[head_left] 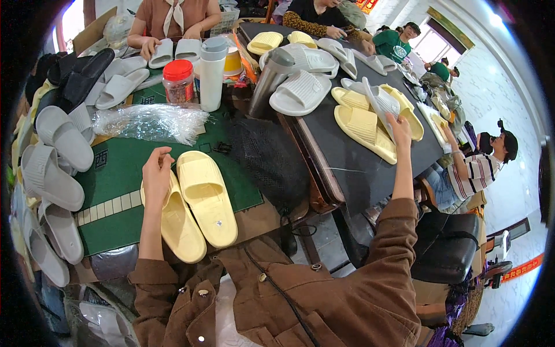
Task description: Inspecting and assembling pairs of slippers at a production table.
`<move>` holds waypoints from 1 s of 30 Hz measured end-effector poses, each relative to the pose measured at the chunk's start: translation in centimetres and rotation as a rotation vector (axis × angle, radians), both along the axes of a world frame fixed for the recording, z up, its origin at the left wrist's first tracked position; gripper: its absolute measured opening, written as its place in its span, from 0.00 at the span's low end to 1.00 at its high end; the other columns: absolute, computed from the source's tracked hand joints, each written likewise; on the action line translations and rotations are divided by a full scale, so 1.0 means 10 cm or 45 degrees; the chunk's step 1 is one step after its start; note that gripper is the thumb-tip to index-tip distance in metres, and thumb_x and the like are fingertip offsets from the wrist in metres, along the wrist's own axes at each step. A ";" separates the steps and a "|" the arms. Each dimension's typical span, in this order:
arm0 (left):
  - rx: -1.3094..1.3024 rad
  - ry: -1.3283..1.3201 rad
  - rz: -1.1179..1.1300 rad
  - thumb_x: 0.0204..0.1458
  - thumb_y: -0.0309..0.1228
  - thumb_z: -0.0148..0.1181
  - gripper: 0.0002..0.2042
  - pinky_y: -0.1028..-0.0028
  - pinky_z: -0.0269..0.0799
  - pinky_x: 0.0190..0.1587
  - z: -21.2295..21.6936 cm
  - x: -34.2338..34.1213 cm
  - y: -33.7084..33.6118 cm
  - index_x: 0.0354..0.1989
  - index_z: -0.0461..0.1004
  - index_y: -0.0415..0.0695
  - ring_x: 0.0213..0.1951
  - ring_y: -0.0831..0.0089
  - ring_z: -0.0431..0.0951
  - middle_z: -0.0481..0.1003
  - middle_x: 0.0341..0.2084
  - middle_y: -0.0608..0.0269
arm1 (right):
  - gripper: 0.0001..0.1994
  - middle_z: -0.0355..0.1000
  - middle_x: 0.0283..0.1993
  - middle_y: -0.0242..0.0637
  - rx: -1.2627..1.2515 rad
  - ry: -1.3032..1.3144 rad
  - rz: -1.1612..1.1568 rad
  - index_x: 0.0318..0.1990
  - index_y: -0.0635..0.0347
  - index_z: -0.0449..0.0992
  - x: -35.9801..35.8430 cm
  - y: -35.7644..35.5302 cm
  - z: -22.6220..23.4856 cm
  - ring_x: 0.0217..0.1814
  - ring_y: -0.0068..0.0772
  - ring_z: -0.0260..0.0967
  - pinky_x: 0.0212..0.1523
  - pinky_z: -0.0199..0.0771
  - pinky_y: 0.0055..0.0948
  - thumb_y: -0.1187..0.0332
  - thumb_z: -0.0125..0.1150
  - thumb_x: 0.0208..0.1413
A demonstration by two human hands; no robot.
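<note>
Light-grey moulded slippers with ribbed straps [55,173] line the left edge of the green worktop [115,234]. Toward its far edge lies a bundle of clear plastic strips [153,122]. The left hand [157,179], fingers loosely curled, is at a pale-yellow moulded slipper pair [202,202] whose heels reach past the near edge; whether it grips, I cannot tell. Near the black worktop's [358,173] right edge, the right hand [400,128] pinches a tilted pale-grey ribbed slipper [381,103] above yellow ones.

Yellow slippers [209,202] and clear strands [147,122] lie on a green tabletop [118,236].
</note>
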State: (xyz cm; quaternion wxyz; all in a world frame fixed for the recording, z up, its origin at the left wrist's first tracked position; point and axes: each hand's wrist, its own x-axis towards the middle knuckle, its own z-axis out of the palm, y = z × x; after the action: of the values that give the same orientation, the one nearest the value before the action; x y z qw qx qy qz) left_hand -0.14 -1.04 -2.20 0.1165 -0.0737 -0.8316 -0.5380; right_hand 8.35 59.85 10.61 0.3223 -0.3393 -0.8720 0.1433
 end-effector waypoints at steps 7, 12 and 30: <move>-0.045 0.002 0.004 0.56 0.25 0.50 0.09 0.75 0.70 0.35 0.01 -0.01 0.01 0.43 0.71 0.38 0.30 0.74 0.74 0.76 0.28 0.60 | 0.19 0.70 0.29 0.28 -0.492 0.457 0.449 0.37 0.65 0.75 -0.15 -0.15 0.32 0.30 0.18 0.60 0.33 0.58 0.21 0.56 0.63 0.51; -0.044 0.023 -0.003 0.55 0.25 0.50 0.09 0.75 0.70 0.35 0.01 0.00 -0.02 0.43 0.72 0.38 0.30 0.74 0.75 0.76 0.28 0.59 | 0.15 0.67 0.27 0.24 -0.361 0.601 0.560 0.34 0.62 0.75 0.05 -0.62 0.79 0.29 0.15 0.57 0.31 0.53 0.17 0.57 0.63 0.52; 0.003 0.011 -0.018 0.55 0.24 0.50 0.09 0.77 0.69 0.35 0.02 0.01 0.01 0.42 0.72 0.37 0.30 0.78 0.73 0.75 0.28 0.62 | 0.05 0.67 0.25 0.21 -0.518 -0.035 0.846 0.34 0.63 0.75 1.29 -1.47 0.56 0.26 0.08 0.56 0.25 0.53 0.14 0.74 0.61 0.50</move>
State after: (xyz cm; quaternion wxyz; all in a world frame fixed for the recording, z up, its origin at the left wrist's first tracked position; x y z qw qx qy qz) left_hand -0.03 -0.92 -2.02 0.1166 -0.0818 -0.8298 -0.5396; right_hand 21.22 45.17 16.17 0.1727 -0.0973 -0.8924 0.4054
